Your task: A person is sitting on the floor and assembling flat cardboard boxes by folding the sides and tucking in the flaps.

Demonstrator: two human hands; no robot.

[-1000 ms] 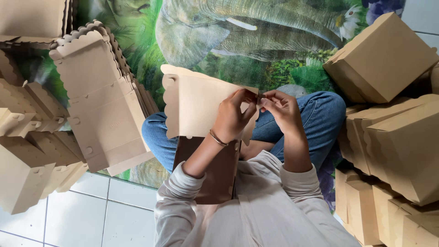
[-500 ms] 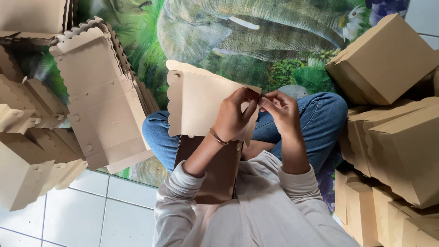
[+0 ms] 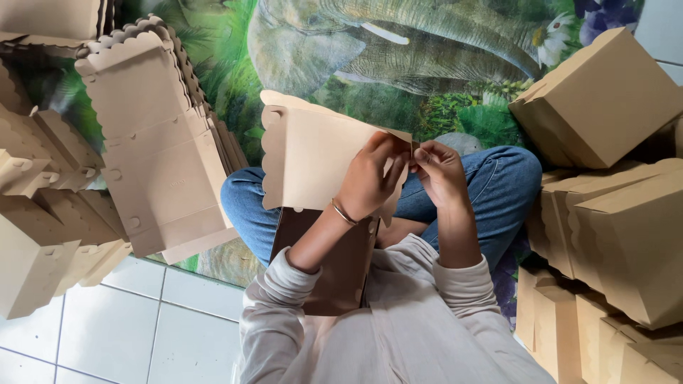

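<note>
The half-folded brown cardboard box stands over the lap, long axis running near to far, scalloped edge left. Left hand and right hand pinch its far-right corner, seemingly a flap. Flat blanks lie left; 2 or more finished boxes are stacked right.

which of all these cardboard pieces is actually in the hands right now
The half-folded box blank over the lap: both the left hand and right hand pinch its top corner. The flat blanks and finished boxes lie untouched at the sides.
</note>
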